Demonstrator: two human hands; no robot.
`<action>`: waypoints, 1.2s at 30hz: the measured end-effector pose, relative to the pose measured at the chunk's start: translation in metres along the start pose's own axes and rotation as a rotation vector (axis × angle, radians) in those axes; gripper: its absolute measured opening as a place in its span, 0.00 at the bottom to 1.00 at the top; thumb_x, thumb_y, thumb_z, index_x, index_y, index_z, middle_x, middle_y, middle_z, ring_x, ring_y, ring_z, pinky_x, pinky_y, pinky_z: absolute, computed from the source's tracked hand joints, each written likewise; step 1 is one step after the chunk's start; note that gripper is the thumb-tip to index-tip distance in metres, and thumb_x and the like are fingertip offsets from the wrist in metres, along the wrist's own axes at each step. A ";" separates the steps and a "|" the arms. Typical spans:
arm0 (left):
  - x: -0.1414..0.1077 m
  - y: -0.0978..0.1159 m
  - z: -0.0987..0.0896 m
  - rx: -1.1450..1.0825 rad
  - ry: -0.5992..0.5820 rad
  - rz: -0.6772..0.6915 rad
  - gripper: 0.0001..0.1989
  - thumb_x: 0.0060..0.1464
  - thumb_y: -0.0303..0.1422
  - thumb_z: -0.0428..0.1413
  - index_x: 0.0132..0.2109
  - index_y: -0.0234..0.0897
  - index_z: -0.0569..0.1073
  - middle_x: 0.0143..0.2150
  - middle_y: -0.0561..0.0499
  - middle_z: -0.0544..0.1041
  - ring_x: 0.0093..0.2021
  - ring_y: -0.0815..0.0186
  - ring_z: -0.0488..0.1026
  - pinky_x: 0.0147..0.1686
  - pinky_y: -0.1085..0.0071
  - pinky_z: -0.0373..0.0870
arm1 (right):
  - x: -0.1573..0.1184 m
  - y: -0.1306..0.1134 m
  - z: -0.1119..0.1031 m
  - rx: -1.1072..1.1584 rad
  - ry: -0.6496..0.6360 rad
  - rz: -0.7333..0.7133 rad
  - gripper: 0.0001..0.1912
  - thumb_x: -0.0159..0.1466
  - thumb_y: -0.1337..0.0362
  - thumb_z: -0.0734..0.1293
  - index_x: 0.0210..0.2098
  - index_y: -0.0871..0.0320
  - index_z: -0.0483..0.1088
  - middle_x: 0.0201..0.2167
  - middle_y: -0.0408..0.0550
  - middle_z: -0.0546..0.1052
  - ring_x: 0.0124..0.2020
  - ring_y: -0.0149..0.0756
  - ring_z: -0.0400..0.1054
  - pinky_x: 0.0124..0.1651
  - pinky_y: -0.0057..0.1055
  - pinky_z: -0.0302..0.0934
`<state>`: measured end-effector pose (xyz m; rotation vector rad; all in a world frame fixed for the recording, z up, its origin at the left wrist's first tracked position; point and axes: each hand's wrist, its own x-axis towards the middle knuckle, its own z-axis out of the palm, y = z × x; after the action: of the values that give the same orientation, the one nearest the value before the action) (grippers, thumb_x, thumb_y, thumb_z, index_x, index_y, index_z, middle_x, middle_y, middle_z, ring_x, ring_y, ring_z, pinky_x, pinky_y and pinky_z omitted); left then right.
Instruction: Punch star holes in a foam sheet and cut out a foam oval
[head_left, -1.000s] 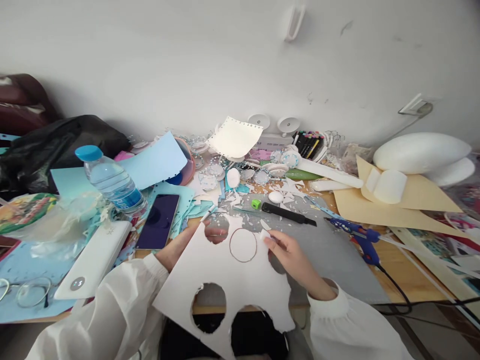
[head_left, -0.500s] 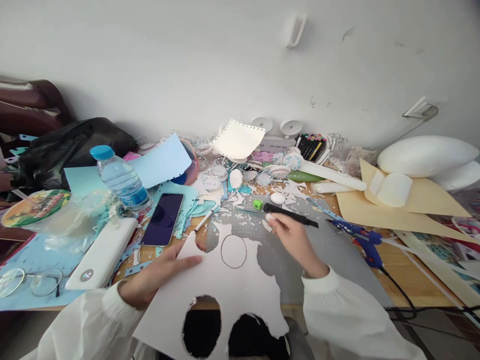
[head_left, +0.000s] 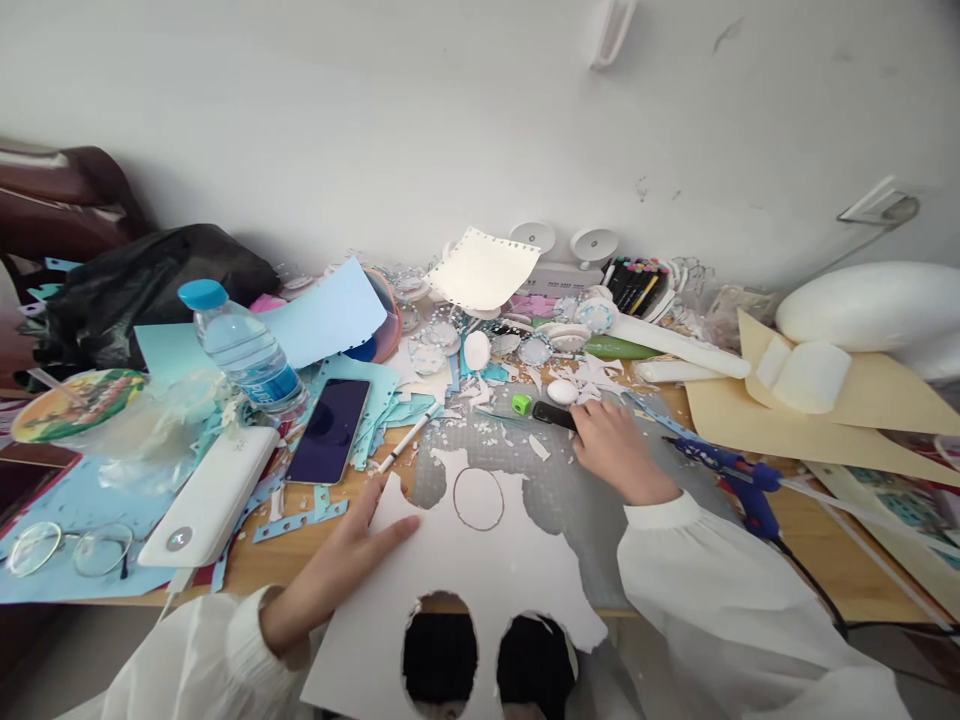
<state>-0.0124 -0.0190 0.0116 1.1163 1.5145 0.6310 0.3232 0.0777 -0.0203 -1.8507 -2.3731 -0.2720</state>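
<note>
My left hand (head_left: 377, 545) grips the left edge of a white sheet (head_left: 450, 570), thumb on top. The sheet has ragged edges, a penciled circle (head_left: 479, 498) near its top and two large cut-out holes lower down. It is held over the table's front edge. My right hand (head_left: 616, 450) is closed over the right part of a black utility knife (head_left: 553, 414) on the grey cutting mat (head_left: 559, 480); the knife's other end is hidden under the fingers. Beside the knife lie a small green sharpener-like block (head_left: 521, 403) and a white egg-shaped piece (head_left: 562, 391).
A white pen (head_left: 407, 440), phone (head_left: 328, 430), power bank (head_left: 210, 495), water bottle (head_left: 247, 345) and glasses (head_left: 71, 550) lie or stand at left. At right are a blue glue gun (head_left: 739, 480) and tan paper (head_left: 765, 425). Paper scraps and white discs crowd the back.
My right hand has moved right from beside the black knife's middle and now covers its right part. The white sheet and my left hand appear slightly further right as the view shifted.
</note>
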 end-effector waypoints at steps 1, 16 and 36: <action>-0.001 -0.002 0.003 0.006 0.003 0.017 0.31 0.49 0.50 0.60 0.55 0.39 0.65 0.46 0.44 0.76 0.46 0.52 0.75 0.38 0.65 0.74 | -0.001 0.001 0.000 -0.015 -0.008 -0.006 0.12 0.57 0.74 0.61 0.39 0.67 0.72 0.37 0.62 0.73 0.42 0.53 0.65 0.44 0.43 0.57; -0.004 0.035 0.040 0.959 0.247 1.472 0.24 0.60 0.26 0.52 0.62 0.35 0.60 0.65 0.39 0.61 0.68 0.55 0.52 0.65 0.59 0.55 | 0.041 -0.046 -0.094 0.000 0.565 -0.134 0.11 0.66 0.65 0.62 0.47 0.56 0.71 0.33 0.51 0.72 0.36 0.44 0.67 0.36 0.36 0.58; -0.030 0.050 0.115 1.006 -0.293 1.967 0.25 0.66 0.30 0.36 0.62 0.38 0.68 0.65 0.56 0.65 0.67 0.68 0.57 0.66 0.75 0.51 | 0.080 -0.153 -0.090 0.231 0.398 -0.297 0.11 0.67 0.63 0.58 0.41 0.58 0.71 0.29 0.50 0.77 0.33 0.39 0.69 0.37 0.35 0.53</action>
<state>0.1111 -0.0452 0.0375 3.2142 -0.1598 0.7842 0.1537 0.0978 0.0734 -1.2119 -2.2736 -0.3402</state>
